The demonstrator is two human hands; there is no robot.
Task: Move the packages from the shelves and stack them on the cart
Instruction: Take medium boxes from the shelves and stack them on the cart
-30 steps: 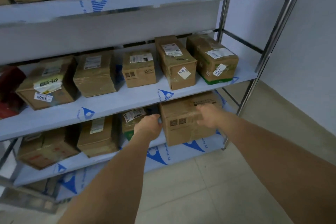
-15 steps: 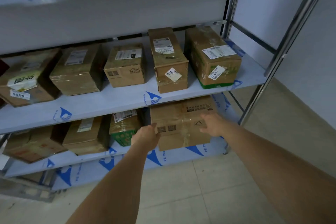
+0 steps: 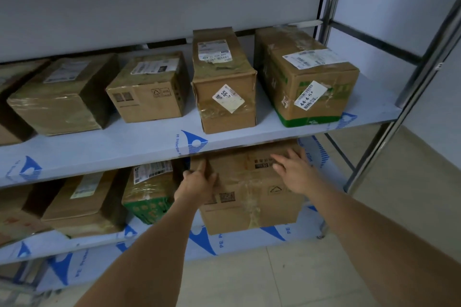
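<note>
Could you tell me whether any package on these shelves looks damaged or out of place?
The tall narrow box on the middle shelf has a dented, crumpled top edge and wrinkled tape. The box with the green base sits askew to the shelf edge.

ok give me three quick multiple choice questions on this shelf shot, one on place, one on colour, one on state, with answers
1. Where is the large box that both hands reach for?
A. on the lower shelf, right end
B. on the middle shelf, left end
C. on the floor

2. What colour is the band along the bottom of the rightmost middle-shelf box?
A. red
B. green
C. yellow

3. How does the right hand meet the large box?
A. clenched in a fist beside it
B. hanging away from it
C. fingers spread flat on its top

Answers:
1 A, it sits under the middle shelf by the right post.
2 B, a green strip runs along its base.
3 C, the fingers lie straight on top, while the left hand curls its grip round the box's left corner.
</note>
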